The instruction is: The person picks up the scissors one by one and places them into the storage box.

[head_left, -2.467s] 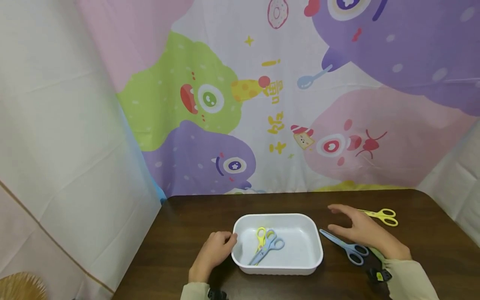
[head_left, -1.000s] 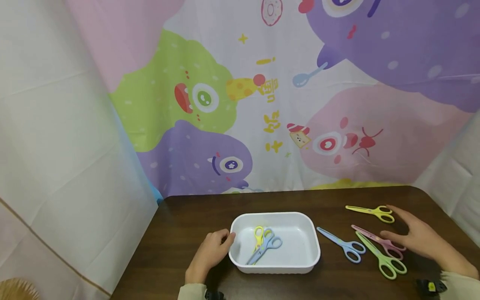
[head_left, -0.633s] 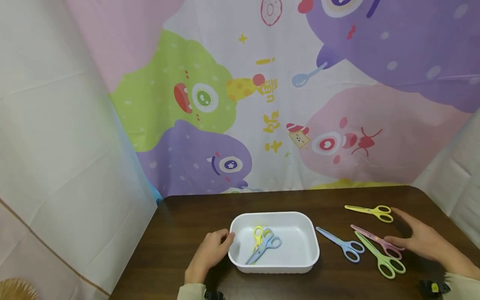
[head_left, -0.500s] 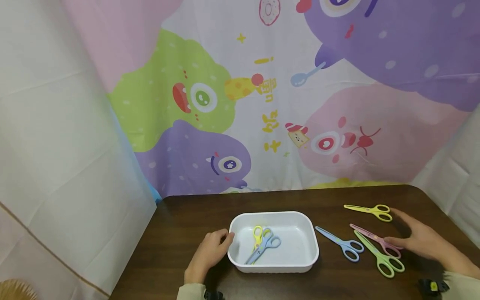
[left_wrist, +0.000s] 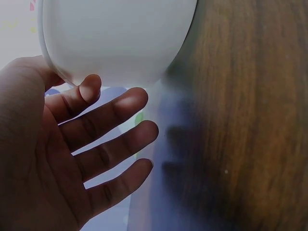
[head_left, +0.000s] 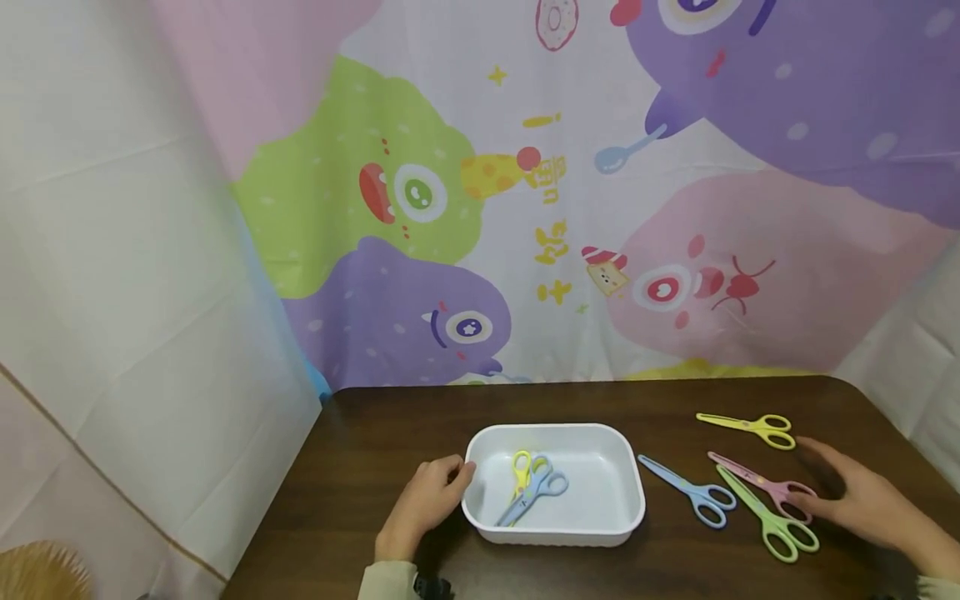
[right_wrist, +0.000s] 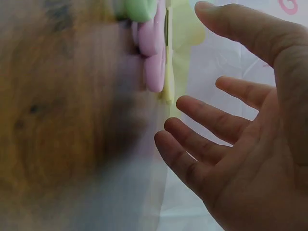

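Note:
My left hand (head_left: 427, 498) holds the left end of a white tray (head_left: 558, 537), thumb at its rim. In the left wrist view the index fingertip (left_wrist: 90, 87) lies against the tray's outside, the other fingers spread below. Inside the tray, blue scissors (head_left: 536, 492) cross over yellow scissors (head_left: 521, 463). Out to the right, my right hand (head_left: 862, 496) hovers with fingers spread, holding nothing. Its thumb overlaps the handles of pink scissors (head_left: 757, 481). Green scissors (head_left: 772, 521) lie against the pink pair, blue scissors (head_left: 688, 490) nearer the tray, yellow scissors (head_left: 750, 425) farther back.
The dark wooden table (head_left: 360, 450) ends at a back edge before a hanging cloth (head_left: 570, 208) with cartoon monsters. White cloth (head_left: 150, 292) hangs on the left side. A straw-coloured round object (head_left: 45, 571) shows at bottom left.
My right hand has drawn back rightward from over the scissors, uncovering the green and pink pairs, and lately slid slightly away from the yellow pair. My left hand stays at the tray.

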